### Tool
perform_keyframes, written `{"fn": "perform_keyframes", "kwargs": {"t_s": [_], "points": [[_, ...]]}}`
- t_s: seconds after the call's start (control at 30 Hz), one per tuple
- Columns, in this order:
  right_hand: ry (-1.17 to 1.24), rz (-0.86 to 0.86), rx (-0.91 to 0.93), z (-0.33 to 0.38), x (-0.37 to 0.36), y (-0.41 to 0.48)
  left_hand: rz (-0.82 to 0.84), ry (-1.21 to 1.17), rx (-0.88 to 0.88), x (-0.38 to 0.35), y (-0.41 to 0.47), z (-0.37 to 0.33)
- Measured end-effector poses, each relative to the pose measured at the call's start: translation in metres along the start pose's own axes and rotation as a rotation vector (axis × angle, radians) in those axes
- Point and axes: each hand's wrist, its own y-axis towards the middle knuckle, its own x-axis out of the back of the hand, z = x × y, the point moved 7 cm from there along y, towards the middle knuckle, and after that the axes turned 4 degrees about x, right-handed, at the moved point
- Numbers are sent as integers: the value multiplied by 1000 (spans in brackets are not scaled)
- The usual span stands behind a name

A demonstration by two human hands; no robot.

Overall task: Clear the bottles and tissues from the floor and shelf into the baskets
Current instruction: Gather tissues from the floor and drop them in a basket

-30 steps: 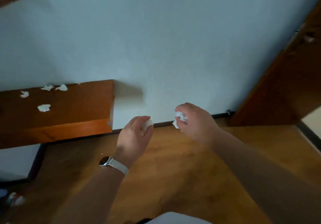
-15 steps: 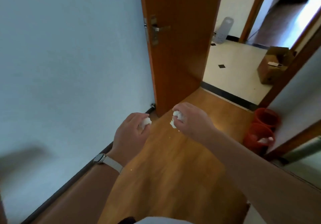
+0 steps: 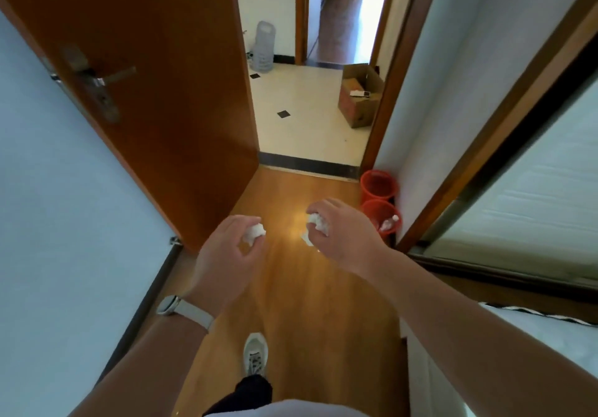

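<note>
Head view: a white shoe (image 3: 255, 355) stands on the wooden floor (image 3: 307, 303); ahead, the left hand (image 3: 226, 250) clenches its fingers on a crumpled tissue (image 3: 254, 232), the right hand (image 3: 341, 233) on a second tissue (image 3: 318, 222); beyond, the near basket (image 3: 383, 222) and far basket (image 3: 378, 185) sit by the right wall (image 3: 420, 92)

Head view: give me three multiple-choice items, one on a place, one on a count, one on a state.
1. Where do the baskets stand?
A. at the foot of the right wall
B. behind the door
C. on the tiles

2. How many baskets show?
A. one
B. two
C. three

3. The left hand and right hand:
A. both empty
B. only the left holds something
C. each grips tissue

Key: 1 A, both sit against that wall; 2 B, two red rims are visible; 3 C, a white wad shows between the fingers of each.
</note>
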Motion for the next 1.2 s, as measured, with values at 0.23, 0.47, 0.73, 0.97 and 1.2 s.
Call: {"fn": "perform_keyframes", "kwargs": {"t_s": [0.23, 0.47, 0.73, 0.97, 1.2], "points": [[-57, -91, -144, -42, 7, 100, 115, -104, -92, -25, 144, 21], [-115, -162, -257, -78, 10, 190, 177, -130, -185, -49, 268, 33], [-58, -238, -453, -180, 24, 222, 304, -128, -312, -128, 360, -12], [78, -233, -536, -322, 20, 269, 413, -61, -302, -235, 442, -53], [141, -226, -621, -452, 69, 301, 530, 25, -355, -323, 530, -122]]}}
